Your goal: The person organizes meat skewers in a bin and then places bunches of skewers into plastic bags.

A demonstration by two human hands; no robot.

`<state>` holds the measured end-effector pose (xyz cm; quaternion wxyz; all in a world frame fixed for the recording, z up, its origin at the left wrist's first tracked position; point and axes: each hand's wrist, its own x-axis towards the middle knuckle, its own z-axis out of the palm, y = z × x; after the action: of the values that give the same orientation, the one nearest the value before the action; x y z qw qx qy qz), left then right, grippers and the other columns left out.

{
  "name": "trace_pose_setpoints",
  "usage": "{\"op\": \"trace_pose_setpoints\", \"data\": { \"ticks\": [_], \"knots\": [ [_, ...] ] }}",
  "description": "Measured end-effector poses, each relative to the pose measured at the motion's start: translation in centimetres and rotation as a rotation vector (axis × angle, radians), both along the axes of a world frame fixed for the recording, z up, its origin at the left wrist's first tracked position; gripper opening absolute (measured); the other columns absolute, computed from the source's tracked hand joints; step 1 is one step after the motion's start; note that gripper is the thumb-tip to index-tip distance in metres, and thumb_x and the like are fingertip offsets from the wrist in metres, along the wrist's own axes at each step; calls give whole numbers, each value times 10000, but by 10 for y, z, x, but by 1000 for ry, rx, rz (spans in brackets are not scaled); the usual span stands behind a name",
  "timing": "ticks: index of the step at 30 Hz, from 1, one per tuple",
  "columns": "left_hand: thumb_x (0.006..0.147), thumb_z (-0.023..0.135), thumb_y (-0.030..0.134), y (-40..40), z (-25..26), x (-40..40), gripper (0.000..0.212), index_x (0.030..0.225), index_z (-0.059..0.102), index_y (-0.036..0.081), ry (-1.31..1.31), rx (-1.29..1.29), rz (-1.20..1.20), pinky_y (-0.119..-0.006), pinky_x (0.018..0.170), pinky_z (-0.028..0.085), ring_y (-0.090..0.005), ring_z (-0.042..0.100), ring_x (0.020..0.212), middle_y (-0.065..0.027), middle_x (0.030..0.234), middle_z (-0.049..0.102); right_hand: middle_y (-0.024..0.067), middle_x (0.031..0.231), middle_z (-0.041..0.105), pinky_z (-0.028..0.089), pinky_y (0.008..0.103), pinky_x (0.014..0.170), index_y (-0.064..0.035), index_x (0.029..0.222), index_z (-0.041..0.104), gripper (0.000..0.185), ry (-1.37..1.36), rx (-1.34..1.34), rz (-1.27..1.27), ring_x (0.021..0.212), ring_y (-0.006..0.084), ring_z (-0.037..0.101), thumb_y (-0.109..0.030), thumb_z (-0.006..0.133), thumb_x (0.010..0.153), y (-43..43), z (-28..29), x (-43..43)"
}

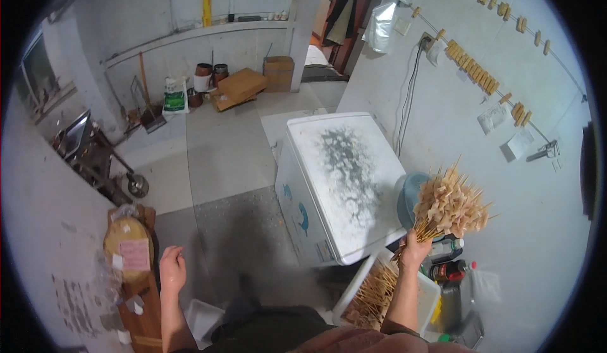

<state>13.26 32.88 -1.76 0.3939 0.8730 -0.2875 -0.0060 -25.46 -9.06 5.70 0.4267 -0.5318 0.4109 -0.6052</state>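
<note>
My right hand (414,250) is closed around the sticks of a large bunch of skewers (450,201) threaded with pale, thin pieces that look like meat. Below that hand is a white plastic tub (429,296), where more skewers (377,286) lie in a heap. Part of a blue-grey basin (409,194) shows behind the bunch, beside a white chest freezer (351,187) with a floral top. At the left my left hand (172,268) hangs in the air with nothing visible in it, its fingers bent and close together; how far they are closed is unclear.
Several bottles (448,270) stand right of the tub. A wooden bench (142,315) at the left bears a round board (125,244) with a pink paper. A pale container (204,320) is low by my left arm. Cardboard boxes (244,86) lie at the far wall; clothespins (472,68) hang on a line.
</note>
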Motion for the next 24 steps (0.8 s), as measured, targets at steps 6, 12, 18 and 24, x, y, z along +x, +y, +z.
{"op": "trace_pose_setpoints", "data": {
  "ticks": [6, 12, 18, 24],
  "knots": [
    [835, 551, -1, -156, 26, 156, 111, 916, 627, -2, -105, -31, -235, -362, 774, 488, -325, 606, 896, -158, 980, 614, 48, 731, 511, 415, 260, 441, -22, 1033, 425, 253, -18, 113, -112, 502, 123, 487, 31, 556, 823, -34, -1, 80],
    [844, 629, 123, -364, -8, 219, 152, 940, 636, 5, -16, -137, -493, -341, 766, 493, -292, 621, 884, -133, 976, 633, 35, 657, 491, 410, 252, 421, -12, 1004, 431, 234, -4, 90, -244, 466, 116, 474, 23, 537, 798, -109, -21, 139],
    [893, 546, 139, -534, 27, 274, 199, 1012, 631, 4, 178, 19, -559, -304, 747, 484, -184, 621, 816, -98, 880, 657, 41, 691, 492, 402, 248, 428, -5, 1082, 422, 294, -121, 131, -294, 478, 114, 463, 30, 533, 812, -175, -25, 205],
    [910, 530, 206, -757, 47, 317, 213, 922, 647, 29, 335, -48, -843, -303, 684, 467, -136, 567, 693, -52, 776, 633, 50, 656, 486, 388, 251, 422, -2, 989, 423, 231, -142, 174, -500, 473, 111, 452, 39, 534, 791, -192, -19, 238]
  ]
}}
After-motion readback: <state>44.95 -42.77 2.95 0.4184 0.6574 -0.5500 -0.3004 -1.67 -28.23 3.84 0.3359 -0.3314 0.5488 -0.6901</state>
